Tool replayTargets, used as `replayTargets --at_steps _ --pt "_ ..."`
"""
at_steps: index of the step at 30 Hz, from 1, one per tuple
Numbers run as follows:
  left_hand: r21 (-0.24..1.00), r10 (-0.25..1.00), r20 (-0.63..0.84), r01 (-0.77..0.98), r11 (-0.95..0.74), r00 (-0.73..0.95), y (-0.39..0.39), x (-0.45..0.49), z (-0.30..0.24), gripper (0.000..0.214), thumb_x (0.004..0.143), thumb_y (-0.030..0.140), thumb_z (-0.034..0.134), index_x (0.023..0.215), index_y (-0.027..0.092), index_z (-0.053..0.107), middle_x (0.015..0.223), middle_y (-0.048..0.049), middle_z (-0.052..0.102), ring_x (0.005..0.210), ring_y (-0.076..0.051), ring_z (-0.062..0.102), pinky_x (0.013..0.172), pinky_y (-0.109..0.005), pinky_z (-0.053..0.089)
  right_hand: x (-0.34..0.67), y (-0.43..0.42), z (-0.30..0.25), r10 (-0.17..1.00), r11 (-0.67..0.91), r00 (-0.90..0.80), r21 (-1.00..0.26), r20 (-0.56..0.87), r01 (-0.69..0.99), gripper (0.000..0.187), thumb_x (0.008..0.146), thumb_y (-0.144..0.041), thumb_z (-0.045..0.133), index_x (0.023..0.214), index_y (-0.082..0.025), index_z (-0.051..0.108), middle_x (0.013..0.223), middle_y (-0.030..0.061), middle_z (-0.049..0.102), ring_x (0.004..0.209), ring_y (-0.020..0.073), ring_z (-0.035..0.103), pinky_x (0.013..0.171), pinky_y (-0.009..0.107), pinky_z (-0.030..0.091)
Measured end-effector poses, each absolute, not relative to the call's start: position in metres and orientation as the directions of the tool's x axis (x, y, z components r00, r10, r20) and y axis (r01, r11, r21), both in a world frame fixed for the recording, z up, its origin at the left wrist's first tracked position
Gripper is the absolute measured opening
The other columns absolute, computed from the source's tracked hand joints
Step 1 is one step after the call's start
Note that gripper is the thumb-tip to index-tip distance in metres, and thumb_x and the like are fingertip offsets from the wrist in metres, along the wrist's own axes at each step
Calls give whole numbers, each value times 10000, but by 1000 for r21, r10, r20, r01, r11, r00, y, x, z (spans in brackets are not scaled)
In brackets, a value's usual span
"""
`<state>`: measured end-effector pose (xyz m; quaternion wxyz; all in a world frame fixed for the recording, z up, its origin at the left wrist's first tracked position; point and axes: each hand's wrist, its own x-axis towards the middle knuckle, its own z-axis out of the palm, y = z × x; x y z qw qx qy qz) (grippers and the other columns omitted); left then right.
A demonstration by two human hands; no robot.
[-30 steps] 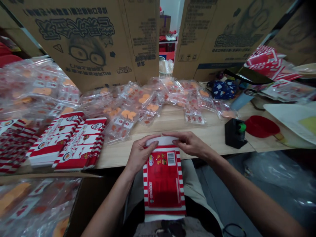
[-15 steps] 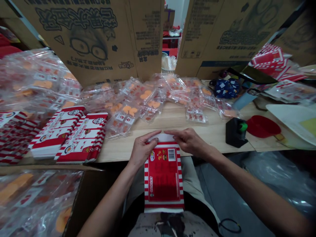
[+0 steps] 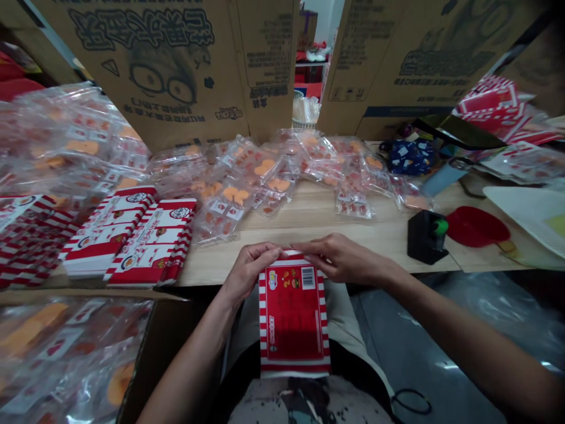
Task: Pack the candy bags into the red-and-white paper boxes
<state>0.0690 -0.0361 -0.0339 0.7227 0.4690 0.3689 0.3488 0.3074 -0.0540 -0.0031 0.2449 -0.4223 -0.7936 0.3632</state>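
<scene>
A flat red carton (image 3: 293, 315) with red-and-white striped edges lies over my lap, its printed panel and barcode facing up. My left hand (image 3: 253, 268) grips the carton's far left corner, thumb along the top edge. At the far right corner, my right hand (image 3: 333, 256) holds the same end, its fingers reaching across the edge toward my left hand. The white end flap no longer shows; it is folded in or hidden under my fingers.
Stacks of striped cartons (image 3: 152, 244) sit on the table's left. Clear bags with orange pieces (image 3: 229, 206) line the back, and more fill a box (image 3: 66, 353) at lower left. A tape dispenser (image 3: 426, 235) and a red round dish (image 3: 477, 227) stand at right.
The white flap at the carton's far end has gone from view as my fingers pressed over it. Both hands have closed in on the top edge.
</scene>
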Motion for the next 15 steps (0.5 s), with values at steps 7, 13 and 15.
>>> replayTargets --at_steps 7,13,15 --pt "932 867 -200 -185 313 455 -40 79 -26 440 777 393 828 1150 207 685 793 -2 727 598 -123 650 571 -211 495 317 -52 -2 842 -187 -485 -971 -237 150 373 908 -508 622 1035 -166 701 748 15 662 609 126 559 509 215 459" --pt "912 858 -238 -200 359 456 -41 79 -25 331 761 415 842 925 152 725 733 -12 714 568 -104 626 546 -196 474 305 -62 -2 926 -44 -353 -964 -138 262 129 815 -294 651 829 -185 585 702 -17 577 602 112 479 500 206 381" --pt "885 841 -283 -212 414 461 -42 78 -25 343 743 418 855 923 151 734 738 -19 722 566 -109 632 545 -202 474 301 -65 -3 954 39 -291 -942 -64 333 66 771 -217 620 762 -192 560 686 -17 577 609 114 467 515 211 360"
